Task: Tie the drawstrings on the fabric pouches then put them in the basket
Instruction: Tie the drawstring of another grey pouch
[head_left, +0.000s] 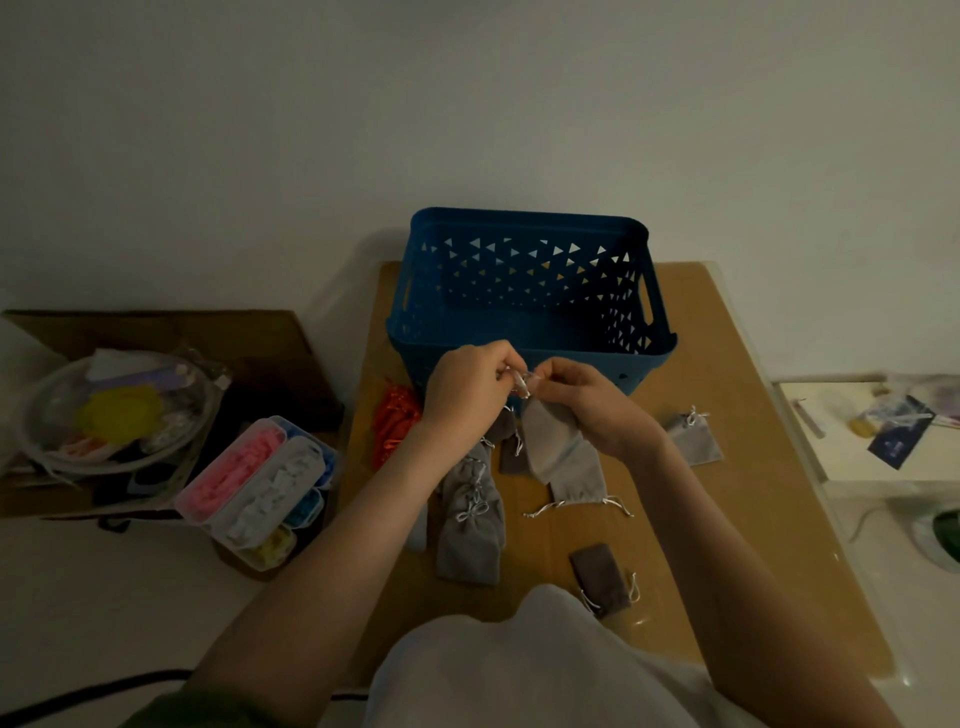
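Note:
A light grey pouch (546, 441) hangs in the air just in front of the blue basket (530, 291). My left hand (467, 389) and my right hand (592, 400) pinch its silver drawstring (519, 384) at the top, fingertips nearly touching. On the brown table lie several more grey pouches: a pile (470, 514) under my left forearm, one (576, 480) with loose strings at centre, a tied one (693, 436) at the right, a dark one (602, 577) near me. An orange pouch (397, 421) lies left of the basket.
A clear box of coloured clips (260, 488) and a round bowl of odds and ends (114, 410) stand to the left. A white side table with papers (883, 431) stands at the right. The wall is close behind the basket.

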